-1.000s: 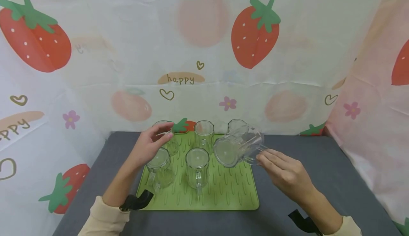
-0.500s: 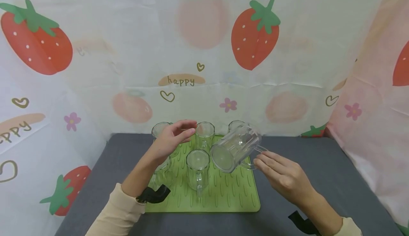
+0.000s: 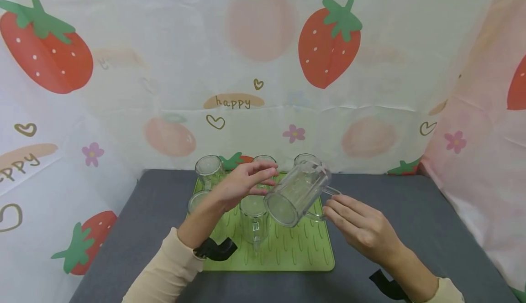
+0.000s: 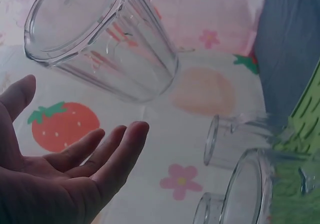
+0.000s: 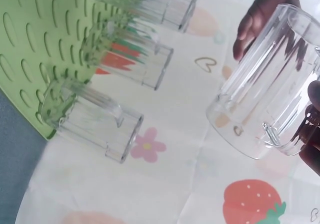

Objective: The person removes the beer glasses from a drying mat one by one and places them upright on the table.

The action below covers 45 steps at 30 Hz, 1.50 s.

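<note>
My right hand (image 3: pixel 363 225) grips the handle of a clear glass mug (image 3: pixel 297 191), which is tilted in the air above the right part of a green ridged mat (image 3: pixel 296 253). Its base faces down and to the left. My left hand (image 3: pixel 242 186) is held out beside the mug's lower end, fingers loosely extended and holding nothing. In the left wrist view a gap shows between the left fingertips (image 4: pixel 137 129) and the mug (image 4: pixel 120 54). The right wrist view shows the right fingers (image 5: pixel 312 124) at the handle.
Several more clear mugs stand upside down on the mat, including a front middle mug (image 3: pixel 254 221), a back left mug (image 3: pixel 208 168) and a back right mug (image 3: pixel 305 158). A printed cloth (image 3: pixel 263 75) rises behind the grey table (image 3: pixel 382 198).
My left hand has moved right, from over the left mugs to beside the tilted mug. The held mug has shifted slightly left and down, still in my right hand.
</note>
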Tool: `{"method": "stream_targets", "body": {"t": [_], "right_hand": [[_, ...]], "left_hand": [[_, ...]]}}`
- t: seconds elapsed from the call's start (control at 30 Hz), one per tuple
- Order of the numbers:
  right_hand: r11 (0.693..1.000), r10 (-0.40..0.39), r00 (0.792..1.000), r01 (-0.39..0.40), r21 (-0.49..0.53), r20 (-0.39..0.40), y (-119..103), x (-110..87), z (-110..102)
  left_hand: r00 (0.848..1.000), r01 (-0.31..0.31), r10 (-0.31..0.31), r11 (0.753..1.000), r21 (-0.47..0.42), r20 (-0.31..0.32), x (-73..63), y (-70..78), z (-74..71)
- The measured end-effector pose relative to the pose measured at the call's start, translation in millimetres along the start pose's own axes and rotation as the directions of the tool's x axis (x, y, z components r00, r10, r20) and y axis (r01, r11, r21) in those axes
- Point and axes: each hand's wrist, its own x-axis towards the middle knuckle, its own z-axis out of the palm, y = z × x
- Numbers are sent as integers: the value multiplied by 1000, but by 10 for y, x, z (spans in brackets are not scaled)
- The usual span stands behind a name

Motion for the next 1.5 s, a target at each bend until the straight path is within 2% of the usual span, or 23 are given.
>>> {"method": "stream_targets", "body": {"t": [0.2, 0.4, 0.53, 0.67, 0.93, 1.07, 1.23, 1.4, 1.5], "right_hand": [[999, -30, 1000, 30, -9, 1, -6, 13, -3], [999, -51, 999, 51, -5, -11, -19, 37, 6], [998, -61, 998, 61, -4, -13, -29, 68, 6], [998, -67, 998, 67, -7, -15, -41, 92, 6], [998, -65, 998, 65, -5, -2, -49, 68, 15], [999, -35, 999, 35, 1, 23, -55, 31, 25], [998, 46, 997, -49, 45, 60, -67, 19, 43], [986, 129, 986, -139, 96, 102, -75, 39, 37], [978, 166, 979, -179, 109, 120, -75, 46, 32]], "left_hand": [[996, 75, -70, 992, -104, 53, 99, -14, 82], [986, 152, -130, 958, -241, 106, 169, -77, 159], [977, 193, -162, 949, -248, 138, 191, -114, 200], [972, 207, -170, 947, -245, 165, 203, -144, 218], [963, 243, -204, 939, -242, 176, 203, -178, 225], [964, 240, -199, 938, -250, 177, 192, -193, 223], [969, 232, -198, 933, -276, 147, 165, -212, 221], [977, 204, -174, 928, -313, 122, 125, -202, 219], [983, 182, -162, 923, -338, 85, 111, -198, 224]]}}
